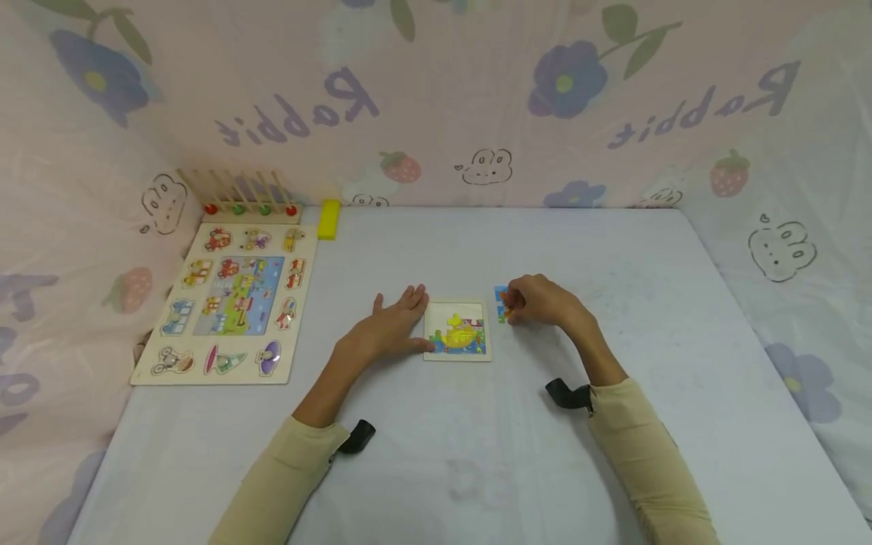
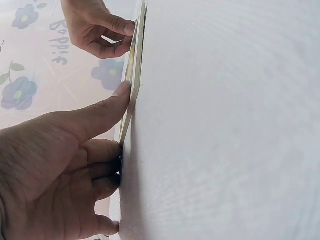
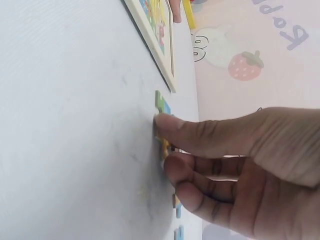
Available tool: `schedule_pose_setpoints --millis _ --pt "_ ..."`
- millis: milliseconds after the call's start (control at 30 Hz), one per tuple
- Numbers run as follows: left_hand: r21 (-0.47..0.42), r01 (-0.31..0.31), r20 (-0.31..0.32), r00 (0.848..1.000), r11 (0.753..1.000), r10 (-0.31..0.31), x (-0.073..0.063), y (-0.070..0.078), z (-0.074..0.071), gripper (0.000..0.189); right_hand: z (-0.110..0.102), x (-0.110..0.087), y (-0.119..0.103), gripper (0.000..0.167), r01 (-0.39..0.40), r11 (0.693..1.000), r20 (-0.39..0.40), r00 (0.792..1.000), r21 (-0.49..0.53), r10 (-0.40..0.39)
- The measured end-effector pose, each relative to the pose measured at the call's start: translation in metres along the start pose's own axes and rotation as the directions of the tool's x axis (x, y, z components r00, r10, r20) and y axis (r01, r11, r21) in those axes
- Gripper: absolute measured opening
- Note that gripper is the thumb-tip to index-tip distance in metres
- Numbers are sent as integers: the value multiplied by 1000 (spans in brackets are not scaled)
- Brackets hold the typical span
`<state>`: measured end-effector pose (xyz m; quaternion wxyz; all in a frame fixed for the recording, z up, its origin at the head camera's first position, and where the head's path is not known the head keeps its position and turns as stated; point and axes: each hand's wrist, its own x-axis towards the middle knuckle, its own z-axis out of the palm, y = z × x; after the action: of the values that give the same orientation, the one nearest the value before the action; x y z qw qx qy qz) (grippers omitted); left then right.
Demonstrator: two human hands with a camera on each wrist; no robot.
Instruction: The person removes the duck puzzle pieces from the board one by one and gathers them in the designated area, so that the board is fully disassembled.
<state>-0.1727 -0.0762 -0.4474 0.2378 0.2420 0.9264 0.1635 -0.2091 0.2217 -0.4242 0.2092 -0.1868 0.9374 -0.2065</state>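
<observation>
A small square puzzle tray (image 1: 439,311) lies on the table, with a yellow duck-like picture (image 1: 459,335) partly assembled inside. My left hand (image 1: 384,329) is spread at the tray's left side, its thumb resting on the near left edge and its fingers along the far left. Just right of the tray, my right hand (image 1: 541,300) pinches a colourful puzzle piece (image 3: 164,144) between thumb and fingers, low over the table. Blue and green puzzle pieces (image 1: 500,294) lie beside and under its fingertips, partly hidden by the hand.
On the left lies a large wooden board (image 1: 300,303) with vehicle-shaped pieces around a town picture. Behind it stands a wooden peg rack (image 1: 252,217) with red and green beads. A yellow block (image 1: 328,219) sits by the back wall, which is a printed cloth (image 1: 450,91).
</observation>
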Motion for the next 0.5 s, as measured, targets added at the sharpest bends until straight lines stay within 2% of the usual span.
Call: schedule_pose_setpoints --millis 500 --pt "3 3 -3 1000 1000 -3 2 -1 1 97 0 -1 0 15 56 998 8 998 35 -56"
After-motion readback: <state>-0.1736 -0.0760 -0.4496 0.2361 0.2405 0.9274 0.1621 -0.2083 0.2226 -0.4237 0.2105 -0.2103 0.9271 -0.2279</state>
